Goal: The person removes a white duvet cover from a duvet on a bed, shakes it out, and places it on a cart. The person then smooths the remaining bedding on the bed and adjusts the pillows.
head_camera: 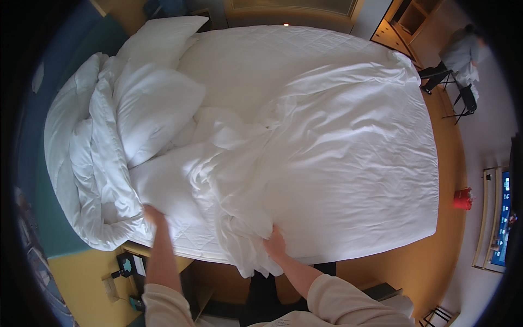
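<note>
A white sheet [347, 163] lies wrinkled over the foot half of the bed, its loose part bunched near the middle. My right hand [276, 245] grips a fold of this sheet at the near side of the mattress. My left hand [153, 214], somewhat blurred, touches the edge of a heaped white duvet [73, 163] at the head end; its fingers are partly hidden, so its hold is unclear. Between the hands lies a white pillow [167, 192]. Two more white pillows, one in the middle [155, 110] and one at the far side [159, 39], rest beside the duvet.
A quilted mattress cover [245, 57] shows on the far side. Near the headboard [61, 220] is a bedside cabinet [90, 282]. Beyond the foot are a red bin [462, 198], a lit screen [501, 220], and another person [457, 51] beside a dark folding stand [466, 100] with white cloth.
</note>
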`<state>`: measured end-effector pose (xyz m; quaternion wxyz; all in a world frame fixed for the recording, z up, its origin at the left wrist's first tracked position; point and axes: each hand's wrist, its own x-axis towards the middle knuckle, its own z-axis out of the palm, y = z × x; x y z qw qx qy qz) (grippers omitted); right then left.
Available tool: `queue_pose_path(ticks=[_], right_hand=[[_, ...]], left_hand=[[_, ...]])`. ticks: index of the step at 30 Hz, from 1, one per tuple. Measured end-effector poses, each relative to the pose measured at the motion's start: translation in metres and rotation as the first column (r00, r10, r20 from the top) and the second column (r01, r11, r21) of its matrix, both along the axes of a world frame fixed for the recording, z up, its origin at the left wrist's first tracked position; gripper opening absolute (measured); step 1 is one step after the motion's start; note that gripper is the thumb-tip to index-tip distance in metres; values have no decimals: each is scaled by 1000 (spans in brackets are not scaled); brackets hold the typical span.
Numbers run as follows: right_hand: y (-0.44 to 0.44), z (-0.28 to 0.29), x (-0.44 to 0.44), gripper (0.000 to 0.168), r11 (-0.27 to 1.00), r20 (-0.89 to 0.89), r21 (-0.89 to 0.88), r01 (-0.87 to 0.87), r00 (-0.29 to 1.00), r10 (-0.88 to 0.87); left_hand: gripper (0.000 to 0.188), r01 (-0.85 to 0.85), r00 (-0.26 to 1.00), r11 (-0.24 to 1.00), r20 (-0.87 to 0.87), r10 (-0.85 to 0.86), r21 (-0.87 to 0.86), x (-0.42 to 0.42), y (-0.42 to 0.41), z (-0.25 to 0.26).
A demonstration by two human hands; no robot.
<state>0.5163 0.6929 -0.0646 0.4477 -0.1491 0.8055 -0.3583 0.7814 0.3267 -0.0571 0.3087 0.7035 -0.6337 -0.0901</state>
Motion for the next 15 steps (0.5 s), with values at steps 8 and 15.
queue_pose_path(ticks=[8, 15], right_hand=[[188, 53, -187, 35, 962, 491, -19, 271, 841, -227], [350, 150, -292, 37, 860, 531, 245, 447, 680, -505]], left_hand=[[105, 292, 941, 693, -327, -86, 659, -164, 274, 9], [87, 660, 199, -123, -331, -922, 741, -391, 634, 52]])
